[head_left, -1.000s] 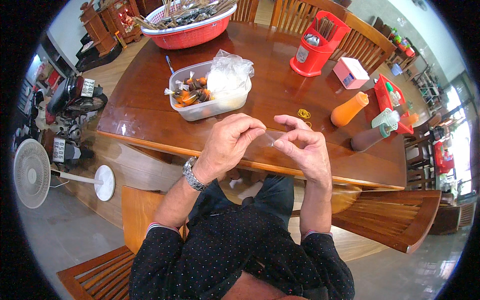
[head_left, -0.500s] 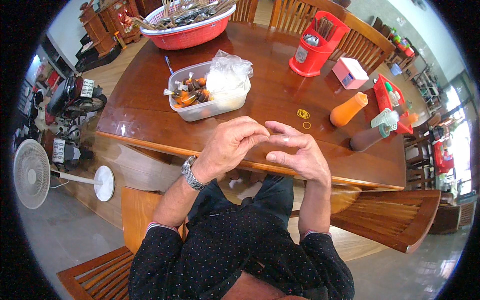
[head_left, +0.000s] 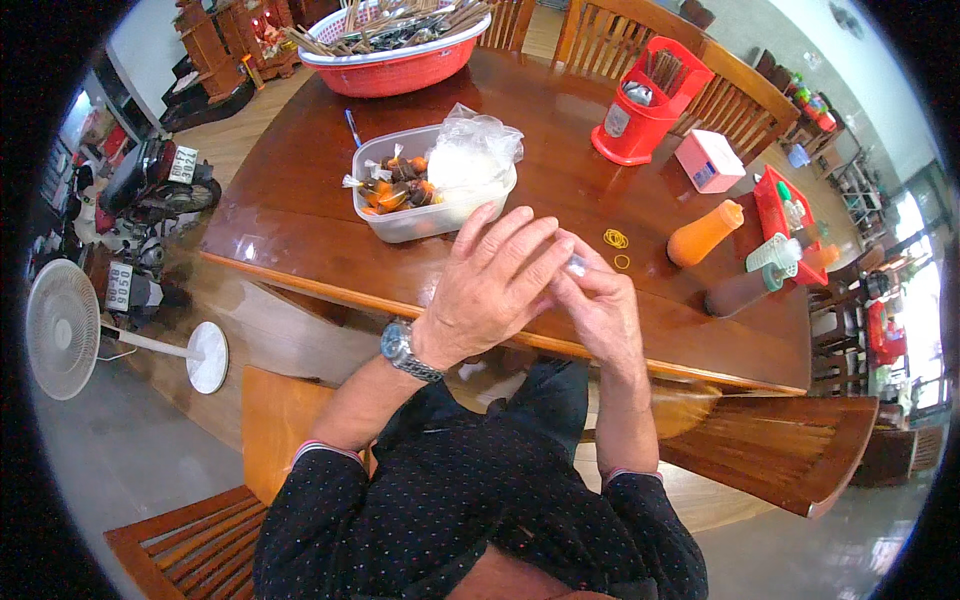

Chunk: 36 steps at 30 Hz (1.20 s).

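Observation:
In front of the table edge, my left hand [head_left: 495, 285] has its fingers stretched out and slightly apart, back turned up. Its thumb is mostly hidden. Close against its fingertips is my right hand [head_left: 605, 310], fingers drawn together in a pinch. A small clear, shiny bit [head_left: 577, 265] shows at the right fingertips, too small to name. Just beyond the left hand stands a clear plastic tub [head_left: 420, 222] with several small tied bags of dark and orange sauce [head_left: 395, 185] and a bunch of clear plastic bags [head_left: 470, 155]. Yellow rubber bands [head_left: 615, 239] lie right of my hands.
An orange squeeze bottle [head_left: 705, 235] and a dark sauce bottle [head_left: 740, 292] stand at right, near a red basket [head_left: 770, 205]. Farther back are a pink box [head_left: 710, 162], a red chopstick holder [head_left: 630, 140] and a red basin [head_left: 400, 75] of utensils. A pen [head_left: 352, 127] lies behind the tub.
My left hand has gone from a pinch to stretched fingers, turning its back up. My right fingers, stretched before, have closed into a pinch. The view has shifted slightly.

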Tool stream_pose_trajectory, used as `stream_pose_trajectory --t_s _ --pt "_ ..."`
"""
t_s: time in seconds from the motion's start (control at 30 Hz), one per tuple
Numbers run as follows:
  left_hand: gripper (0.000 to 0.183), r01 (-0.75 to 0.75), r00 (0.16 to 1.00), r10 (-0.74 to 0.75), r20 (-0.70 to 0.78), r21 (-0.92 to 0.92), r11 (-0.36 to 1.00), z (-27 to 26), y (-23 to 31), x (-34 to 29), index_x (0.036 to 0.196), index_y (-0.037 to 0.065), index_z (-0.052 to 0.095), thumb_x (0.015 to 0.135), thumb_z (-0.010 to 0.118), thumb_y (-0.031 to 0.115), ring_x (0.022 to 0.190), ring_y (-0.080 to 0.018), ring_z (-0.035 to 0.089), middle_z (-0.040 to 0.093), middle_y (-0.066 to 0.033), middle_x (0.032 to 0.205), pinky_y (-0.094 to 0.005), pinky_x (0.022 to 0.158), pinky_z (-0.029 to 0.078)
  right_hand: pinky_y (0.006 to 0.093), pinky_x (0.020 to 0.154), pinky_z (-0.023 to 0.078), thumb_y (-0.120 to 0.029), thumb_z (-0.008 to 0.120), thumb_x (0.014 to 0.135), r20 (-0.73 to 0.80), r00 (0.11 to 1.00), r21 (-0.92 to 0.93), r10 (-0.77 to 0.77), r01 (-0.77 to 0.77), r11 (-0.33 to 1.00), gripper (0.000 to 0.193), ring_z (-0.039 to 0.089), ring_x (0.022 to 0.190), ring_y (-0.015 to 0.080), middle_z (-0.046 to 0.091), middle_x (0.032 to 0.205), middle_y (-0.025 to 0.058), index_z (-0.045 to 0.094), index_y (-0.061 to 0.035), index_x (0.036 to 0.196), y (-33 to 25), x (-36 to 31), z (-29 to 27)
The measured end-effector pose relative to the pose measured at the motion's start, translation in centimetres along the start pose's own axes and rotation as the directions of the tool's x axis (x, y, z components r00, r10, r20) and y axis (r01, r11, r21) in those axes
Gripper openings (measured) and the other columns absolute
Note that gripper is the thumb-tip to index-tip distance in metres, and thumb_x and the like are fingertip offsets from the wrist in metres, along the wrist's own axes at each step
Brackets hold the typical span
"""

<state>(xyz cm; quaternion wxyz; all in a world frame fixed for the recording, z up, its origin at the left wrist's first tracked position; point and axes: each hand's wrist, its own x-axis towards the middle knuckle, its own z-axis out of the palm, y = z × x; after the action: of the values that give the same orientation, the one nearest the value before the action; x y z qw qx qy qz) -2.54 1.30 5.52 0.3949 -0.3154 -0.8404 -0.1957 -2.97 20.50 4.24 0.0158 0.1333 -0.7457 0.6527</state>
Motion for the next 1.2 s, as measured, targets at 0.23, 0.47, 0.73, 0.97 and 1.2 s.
stream_pose_trajectory --t_s 0.23,0.47,0.73,0.97,1.2 --pt "0.043 -0.020 0.989 0.017 -0.150 -0.021 1.000 3.2 -1.7 -0.8 0.128 0.004 0.065 0.088 0.066 0.017 0.104 -0.0304 0.066 0.070 -0.0106 0.108 -0.0508 0.101 0.048 0.0443 0.119 0.035 -0.020 0.074 0.095 0.058 0.995 -0.036 -0.080 0.082 0.996 0.031 0.044 0.147 0.0355 0.049 0.156 0.0243 0.075 -0.0042 0.122 -0.8 0.5 2.1" --pt "0.039 0.178 0.979 -0.200 -0.042 -0.307 0.935 3.3 -2.4 -1.2 0.124 0.004 0.066 0.086 0.071 0.013 0.089 -0.0329 0.066 0.068 -0.0125 0.096 -0.0442 0.079 0.054 0.0467 0.123 0.030 -0.021 0.082 0.087 0.157 0.976 -0.389 -0.150 0.201 0.899 0.033 0.038 0.151 0.0352 0.044 0.161 0.0215 0.079 -0.0107 0.118 -2.2 0.5 0.2" --pt "0.029 0.223 0.975 -0.203 0.094 -0.456 0.861 2.4 -2.5 -0.7 0.107 0.004 0.064 0.080 0.076 0.008 0.089 -0.0363 0.063 0.064 -0.0142 0.093 -0.0453 0.078 0.053 0.0475 0.123 0.030 -0.020 0.085 0.083 0.193 0.961 -0.446 -0.198 0.266 0.855 0.029 0.037 0.152 0.0364 0.042 0.162 0.0221 0.081 -0.0124 0.111 -3.2 0.7 -0.5" --pt "0.040 0.150 0.988 -0.156 0.019 -0.406 0.901 2.6 -1.3 -0.2 0.110 0.004 0.063 0.073 0.079 0.008 0.095 -0.0380 0.064 0.066 -0.0156 0.101 -0.0460 0.083 0.054 0.0480 0.122 0.030 -0.018 0.084 0.084 0.221 0.946 -0.474 -0.238 0.318 0.821 0.026 0.038 0.151 0.0384 0.042 0.161 0.0234 0.082 -0.0146 0.110 -2.7 0.9 -0.2" --pt "0.030 0.148 0.987 -0.160 -0.006 -0.341 0.928 3.3 -0.8 -0.9 0.109 0.005 0.067 0.083 0.074 0.018 0.096 -0.0376 0.066 0.068 -0.0156 0.103 -0.0459 0.083 0.055 0.0504 0.122 0.028 -0.022 0.082 0.086 0.209 0.942 -0.545 -0.261 0.334 0.769 0.024 0.037 0.151 0.0409 0.041 0.162 0.0239 0.081 -0.0131 0.109 -2.6 0.5 0.5"
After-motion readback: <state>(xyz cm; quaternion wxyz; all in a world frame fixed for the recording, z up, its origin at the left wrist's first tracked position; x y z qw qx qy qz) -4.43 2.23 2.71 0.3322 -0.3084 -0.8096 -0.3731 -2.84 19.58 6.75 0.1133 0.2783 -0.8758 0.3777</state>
